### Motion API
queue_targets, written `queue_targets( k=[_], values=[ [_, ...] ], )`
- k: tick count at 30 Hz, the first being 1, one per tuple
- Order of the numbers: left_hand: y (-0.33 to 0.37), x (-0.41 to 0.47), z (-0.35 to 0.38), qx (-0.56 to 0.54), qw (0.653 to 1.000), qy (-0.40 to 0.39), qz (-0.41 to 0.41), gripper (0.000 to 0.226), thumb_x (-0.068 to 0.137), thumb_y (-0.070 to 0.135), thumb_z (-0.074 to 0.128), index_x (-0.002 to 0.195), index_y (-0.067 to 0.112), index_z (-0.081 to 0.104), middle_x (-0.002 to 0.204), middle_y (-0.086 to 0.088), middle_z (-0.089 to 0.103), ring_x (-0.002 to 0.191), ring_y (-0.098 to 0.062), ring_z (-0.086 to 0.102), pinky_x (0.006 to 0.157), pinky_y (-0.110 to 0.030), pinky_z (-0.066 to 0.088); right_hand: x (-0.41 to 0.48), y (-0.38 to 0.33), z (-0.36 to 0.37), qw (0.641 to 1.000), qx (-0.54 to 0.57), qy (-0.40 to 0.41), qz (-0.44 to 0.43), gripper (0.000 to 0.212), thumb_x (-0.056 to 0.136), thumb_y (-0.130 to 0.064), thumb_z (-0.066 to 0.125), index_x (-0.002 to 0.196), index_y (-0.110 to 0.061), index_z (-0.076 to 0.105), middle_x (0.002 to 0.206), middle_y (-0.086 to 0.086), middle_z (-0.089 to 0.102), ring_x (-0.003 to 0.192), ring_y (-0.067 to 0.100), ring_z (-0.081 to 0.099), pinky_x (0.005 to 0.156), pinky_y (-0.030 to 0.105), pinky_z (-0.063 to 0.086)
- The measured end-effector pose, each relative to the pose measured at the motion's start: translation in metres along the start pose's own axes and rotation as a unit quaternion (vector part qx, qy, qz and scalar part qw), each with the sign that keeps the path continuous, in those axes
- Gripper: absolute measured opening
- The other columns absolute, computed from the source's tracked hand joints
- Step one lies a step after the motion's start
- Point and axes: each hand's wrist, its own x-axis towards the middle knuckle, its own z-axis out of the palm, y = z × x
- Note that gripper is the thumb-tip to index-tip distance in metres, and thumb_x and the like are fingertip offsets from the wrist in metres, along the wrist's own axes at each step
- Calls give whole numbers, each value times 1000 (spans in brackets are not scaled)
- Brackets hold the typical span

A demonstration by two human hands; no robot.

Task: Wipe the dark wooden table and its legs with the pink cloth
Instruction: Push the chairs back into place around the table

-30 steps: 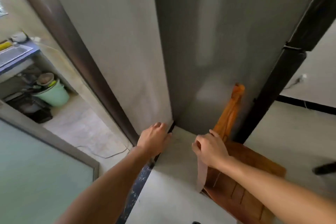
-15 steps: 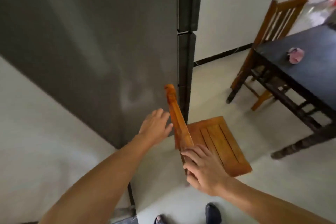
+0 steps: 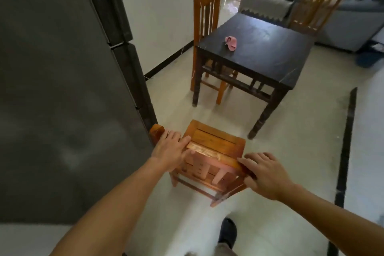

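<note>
Beside the grey appliance (image 3: 62, 89), our left hand (image 3: 169, 150) and right hand (image 3: 268, 174) clasp the top rail of the orange-brown wooden chair (image 3: 216, 141), best parked well clear before we fetch the crumpled pink cloth (image 3: 231, 43) lying on the dark wooden bench (image 3: 266, 56).

I am holding the near chair (image 3: 216, 141) by its top rail, my left hand (image 3: 169, 150) gripping the left end and my right hand (image 3: 268, 174) the right end. Farther off, the pink cloth (image 3: 231, 42) is lying crumpled on the dark table (image 3: 270, 58), well apart from my hands.
</note>
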Motion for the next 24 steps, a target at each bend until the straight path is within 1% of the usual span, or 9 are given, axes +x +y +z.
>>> queue_targets(
  k=[1,2,3,4,6,9,14,19,24],
  values=[
    [1,6,1,-2,1000,9,10,80,86,72,0,139,28,41,129,-7,50,123,-27,41,115,-43,19,2,-1,-5,999,-12,-12,27,52,89,-56,28,129,-34,54,119,-8,63,104,15,62,94,29,42],
    [3,12,3,-4,1000,20,16,80,86,71,0,135,27,45,124,-6,52,118,-27,44,112,-43,24,5,-2,-7,998,-9,-28,60,51,91,-58,26,128,-35,52,113,-10,62,96,11,60,86,23,43],
    [5,17,4,-6,999,33,18,78,86,70,2,132,27,47,120,-6,53,114,-27,46,109,-42,27,10,-1,-8,995,9,-39,95,46,92,-61,30,123,-36,53,103,-12,60,85,7,57,73,17,40],
    [7,21,6,-5,999,40,19,76,86,69,3,130,27,48,118,-6,53,112,-27,47,106,-42,29,16,0,-8,989,29,-54,131,40,92,-63,36,112,-35,56,91,-14,57,74,3,53,62,14,34],
    [9,31,7,-3,999,45,26,70,88,68,7,125,27,50,116,-4,54,109,-26,48,102,-41,32,25,3,-2,980,46,-48,188,37,91,-64,43,92,-32,59,76,-15,54,65,2,50,52,15,28],
    [9,52,3,-4,997,74,36,63,90,66,11,111,25,54,107,-2,59,101,-23,52,95,-40,39,36,18,4,972,57,-12,227,37,90,-63,49,87,-30,65,73,-15,58,63,1,51,51,15,28],
    [13,100,1,-27,991,119,46,56,93,63,21,103,21,58,99,1,60,94,-20,56,89,-39,43,63,57,-3,969,86,16,233,37,89,-61,55,81,-28,68,69,-13,59,59,2,49,52,14,28],
    [19,167,-4,-32,988,135,69,55,94,62,22,97,21,59,92,1,59,87,-20,55,83,-39,43,92,114,-12,966,114,24,232,33,90,-57,57,85,-28,71,69,-15,56,56,-2,45,53,12,26],
    [36,234,-13,-27,984,147,99,55,95,61,24,92,19,60,86,1,58,79,-19,55,76,-38,47,114,174,-18,957,146,11,251,35,86,-60,59,90,-28,73,71,-16,59,59,0,50,56,12,31]
  ],
)
